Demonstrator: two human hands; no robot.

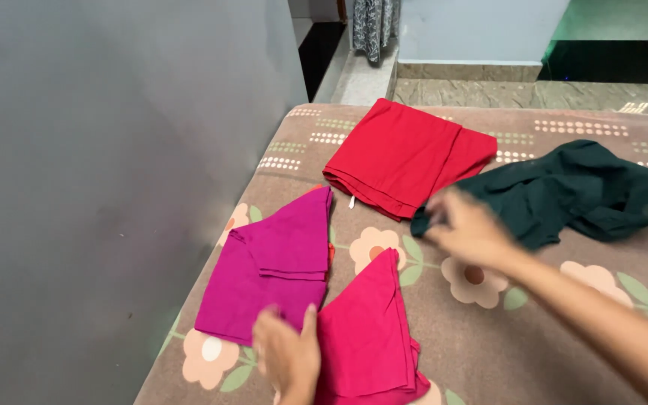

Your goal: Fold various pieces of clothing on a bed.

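On bed (pixel 549 330): L hand (pixel 288 358) flat, open, on pink cloth (pixel 365 330); R hand (pixel 465 227) grip blurred, can't tell, at green cloth (pixel 571 191)

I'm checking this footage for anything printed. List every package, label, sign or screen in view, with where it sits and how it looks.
Possible tag: a tiny white strip at the front edge of the folded red cloth on the floral bedcover; too small to tell any print.
No packages, signs or screens show among the clothes.
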